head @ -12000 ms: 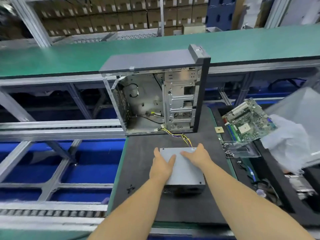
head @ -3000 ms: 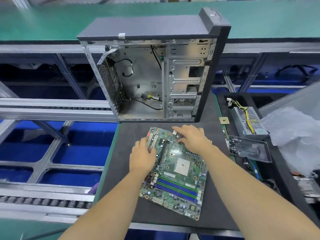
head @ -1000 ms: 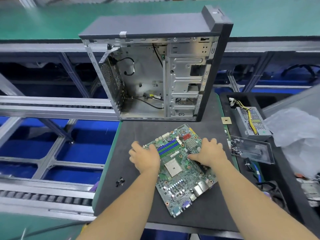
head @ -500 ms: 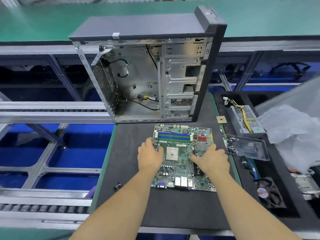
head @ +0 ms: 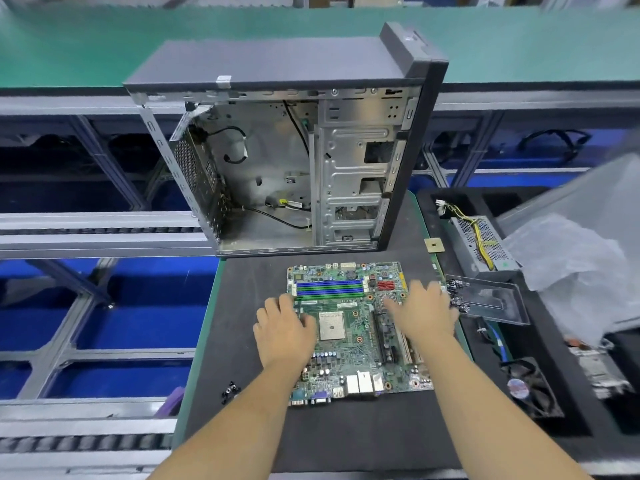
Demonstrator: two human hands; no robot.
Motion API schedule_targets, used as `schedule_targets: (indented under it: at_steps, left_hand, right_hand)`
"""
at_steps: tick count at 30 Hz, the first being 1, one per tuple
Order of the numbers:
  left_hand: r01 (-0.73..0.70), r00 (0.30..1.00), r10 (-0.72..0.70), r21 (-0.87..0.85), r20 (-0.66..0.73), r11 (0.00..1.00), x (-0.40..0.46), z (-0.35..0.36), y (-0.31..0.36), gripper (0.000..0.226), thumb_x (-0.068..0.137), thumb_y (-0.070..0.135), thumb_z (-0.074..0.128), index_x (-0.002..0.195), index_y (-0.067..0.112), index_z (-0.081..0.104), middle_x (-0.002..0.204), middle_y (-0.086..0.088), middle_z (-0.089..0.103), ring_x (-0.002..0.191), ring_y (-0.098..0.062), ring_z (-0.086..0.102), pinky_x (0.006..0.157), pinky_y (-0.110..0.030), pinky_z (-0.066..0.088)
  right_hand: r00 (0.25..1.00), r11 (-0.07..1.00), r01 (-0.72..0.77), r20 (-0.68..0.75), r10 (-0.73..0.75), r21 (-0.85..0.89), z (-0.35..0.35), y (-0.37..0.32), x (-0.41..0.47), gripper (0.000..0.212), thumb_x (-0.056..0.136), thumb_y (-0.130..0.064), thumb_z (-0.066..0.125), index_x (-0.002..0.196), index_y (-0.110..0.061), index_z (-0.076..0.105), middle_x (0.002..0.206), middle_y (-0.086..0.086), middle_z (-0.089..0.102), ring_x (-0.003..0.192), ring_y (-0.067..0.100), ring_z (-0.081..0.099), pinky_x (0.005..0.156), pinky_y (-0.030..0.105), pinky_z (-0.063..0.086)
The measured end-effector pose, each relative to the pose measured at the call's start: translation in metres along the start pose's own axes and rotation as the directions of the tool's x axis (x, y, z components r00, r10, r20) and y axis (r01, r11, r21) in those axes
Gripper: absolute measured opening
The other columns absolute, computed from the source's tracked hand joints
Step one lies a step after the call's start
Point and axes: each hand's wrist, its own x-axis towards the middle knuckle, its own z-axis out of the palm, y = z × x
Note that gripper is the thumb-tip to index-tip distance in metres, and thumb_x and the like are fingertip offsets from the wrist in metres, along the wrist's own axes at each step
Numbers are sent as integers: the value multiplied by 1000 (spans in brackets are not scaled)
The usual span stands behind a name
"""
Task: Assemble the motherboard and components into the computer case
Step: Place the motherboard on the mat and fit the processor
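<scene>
Lying flat mid-mat (head: 346, 438), the motherboard (head: 353, 327) faces the open computer case (head: 294, 161) at the far edge. Left hand (head: 285, 332) and right hand (head: 426, 313) rest on it, fingers spread.

This is a factory assembly line for computers: a long green conveyor belt (head: 104, 46) runs well beyond the fingers, with metal roller rails (head: 86, 233) out to their left. Just right of the fingertips sits a black foam tray (head: 571, 434) holding parts, with stacked cartons blurred beyond.
</scene>
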Motion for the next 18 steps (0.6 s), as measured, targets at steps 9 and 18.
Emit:
schedule_targets:
  at_steps: [9, 18]
  left_hand:
    - [-131, 977, 145, 96, -157, 987, 36, 9, 62, 46, 86, 32, 56, 129, 18, 50, 132, -5, 49, 119, -28, 44, 98, -45, 35]
    - [-298, 954, 294, 152, 49, 942, 66, 31, 106, 30, 94, 39, 42, 114, 22, 57, 112, 3, 52, 105, -22, 45, 92, -39, 34]
  right_hand:
    - [965, 947, 245, -41, -259, -209, -44, 22, 136, 40, 93, -6, 57, 132, -10, 48, 132, 18, 52, 122, 39, 49, 95, 50, 48]
    - [895, 820, 446, 158, -418, -360, -38, 36, 190, 53, 91, 3, 53, 140, -13, 44, 131, 14, 51, 124, 37, 47, 90, 47, 49]
